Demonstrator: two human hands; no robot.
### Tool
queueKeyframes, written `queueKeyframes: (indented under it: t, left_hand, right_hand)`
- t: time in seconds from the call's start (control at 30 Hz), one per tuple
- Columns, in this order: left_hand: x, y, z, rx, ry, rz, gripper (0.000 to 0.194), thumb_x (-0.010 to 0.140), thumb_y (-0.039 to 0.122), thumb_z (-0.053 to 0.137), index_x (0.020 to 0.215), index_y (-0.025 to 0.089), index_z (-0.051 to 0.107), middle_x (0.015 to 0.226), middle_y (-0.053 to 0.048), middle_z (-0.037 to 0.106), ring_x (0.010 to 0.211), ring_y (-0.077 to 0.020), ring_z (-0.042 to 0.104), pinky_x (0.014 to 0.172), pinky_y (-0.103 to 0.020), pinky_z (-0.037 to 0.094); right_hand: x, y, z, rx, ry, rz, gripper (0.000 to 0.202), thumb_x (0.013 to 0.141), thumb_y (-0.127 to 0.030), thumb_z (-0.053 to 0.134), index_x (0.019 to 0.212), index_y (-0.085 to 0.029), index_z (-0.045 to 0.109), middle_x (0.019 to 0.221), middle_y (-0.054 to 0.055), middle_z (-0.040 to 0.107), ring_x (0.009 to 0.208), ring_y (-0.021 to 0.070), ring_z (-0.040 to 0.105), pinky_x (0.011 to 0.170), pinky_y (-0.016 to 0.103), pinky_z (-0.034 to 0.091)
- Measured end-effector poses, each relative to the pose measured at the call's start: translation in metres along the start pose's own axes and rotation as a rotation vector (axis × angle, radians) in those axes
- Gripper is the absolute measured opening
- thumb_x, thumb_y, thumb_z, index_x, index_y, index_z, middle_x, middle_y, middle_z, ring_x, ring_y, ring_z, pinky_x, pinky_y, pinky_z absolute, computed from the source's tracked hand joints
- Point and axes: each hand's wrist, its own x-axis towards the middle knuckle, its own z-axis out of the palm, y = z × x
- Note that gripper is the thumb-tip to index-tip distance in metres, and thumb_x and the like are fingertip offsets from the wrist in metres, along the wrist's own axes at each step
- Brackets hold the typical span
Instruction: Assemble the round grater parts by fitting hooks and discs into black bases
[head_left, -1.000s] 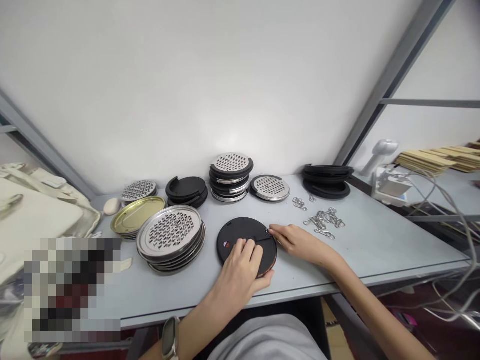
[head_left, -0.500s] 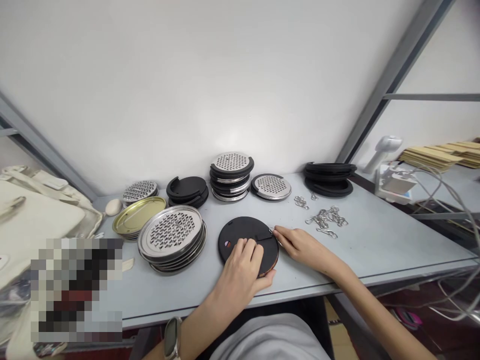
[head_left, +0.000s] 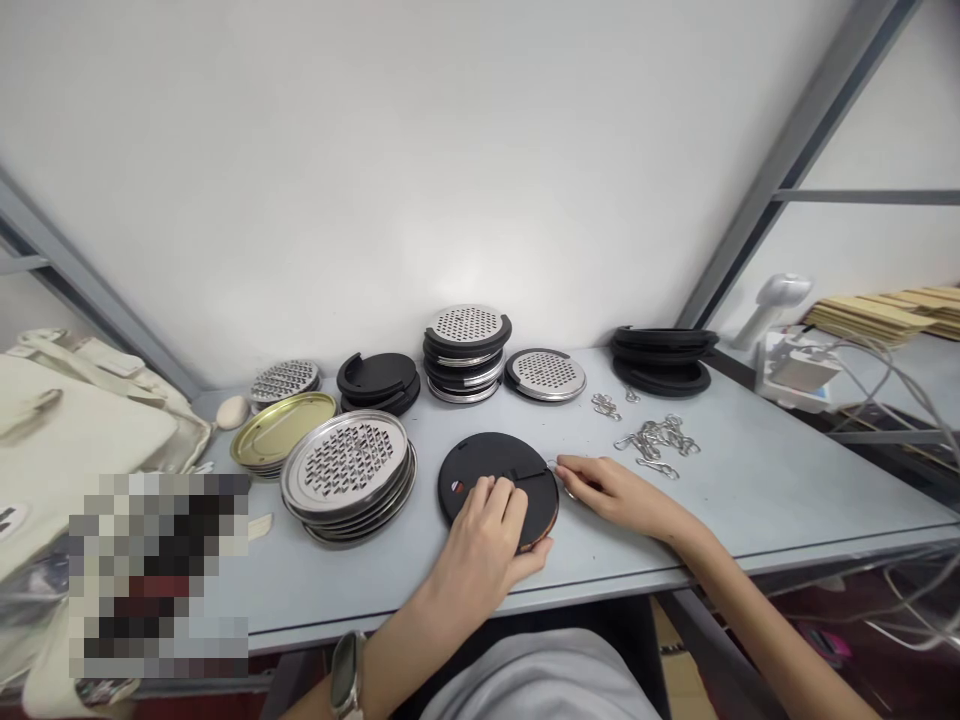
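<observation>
A round black case (head_left: 480,462) lies near the front of the table, with a small red and white mark on its left part. My left hand (head_left: 487,530) grips its lower edge, fingertips on top and thumb at the rim. At the case's right edge, my right hand (head_left: 600,490) pinches a small metal hook (head_left: 553,464). More metal hooks (head_left: 660,440) lie in a loose pile to the right, with a smaller group (head_left: 606,405) behind.
Stacked metal grater discs (head_left: 349,465) and gold discs (head_left: 281,430) are on the left. Behind stand black holders (head_left: 381,380), a grater stack (head_left: 465,350), a single grater (head_left: 547,374) and black rings (head_left: 662,360). A cream bag (head_left: 82,430) borders the left side.
My right hand has shifted slightly right, away from the edge of the case, with the hook still at its fingertips. My left hand keeps its hold. The view has shifted slightly.
</observation>
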Motion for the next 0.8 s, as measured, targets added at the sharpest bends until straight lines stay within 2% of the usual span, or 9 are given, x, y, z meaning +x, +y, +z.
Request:
queueKeyframes:
  t: [0.17,0.43,0.57,0.8]
  left_hand:
    - [-0.001,0.0,0.0,-0.006,0.007,0.003,0.03,0.079,0.03,0.065,0.102,0.016,0.051,0.101,-0.009,0.055,0.1,-0.027,0.051,0.09,-0.045,0.047]
    - [-0.002,0.001,-0.002,0.043,0.012,0.041,0.025,0.08,0.03,0.063,0.097,0.016,0.051,0.1,-0.01,0.056,0.099,-0.0277,0.054,0.086,-0.044,0.048]
    - [-0.001,0.002,-0.004,0.055,0.059,0.068,0.017,0.081,0.027,0.059,0.092,0.016,0.051,0.094,-0.009,0.057,0.093,-0.026,0.055,0.083,-0.041,0.047]
    - [-0.002,0.001,-0.003,0.078,0.167,0.131,0.009,0.079,0.025,0.055,0.081,0.017,0.053,0.081,-0.006,0.055,0.076,-0.0218,0.051,0.07,-0.034,0.044]
  right_hand:
    - [-0.001,0.003,0.003,0.013,0.01,0.018,0.032,0.095,-0.038,0.032,0.068,-0.021,0.033,0.058,-0.006,0.034,0.054,0.0104,0.032,0.054,0.024,0.028]
    - [-0.003,0.003,0.003,0.088,0.063,0.01,0.022,0.095,-0.037,0.033,0.08,-0.022,0.038,0.061,-0.006,0.04,0.055,0.0111,0.036,0.057,0.024,0.033]
    - [-0.003,0.0,0.003,0.082,0.072,0.008,0.026,0.095,-0.038,0.032,0.077,-0.021,0.039,0.064,-0.005,0.042,0.058,0.0114,0.038,0.057,0.024,0.033]
    - [0.0,-0.009,0.012,0.093,0.14,0.046,0.036,0.095,-0.044,0.031,0.067,-0.021,0.032,0.06,-0.006,0.031,0.056,0.011,0.03,0.053,0.024,0.027]
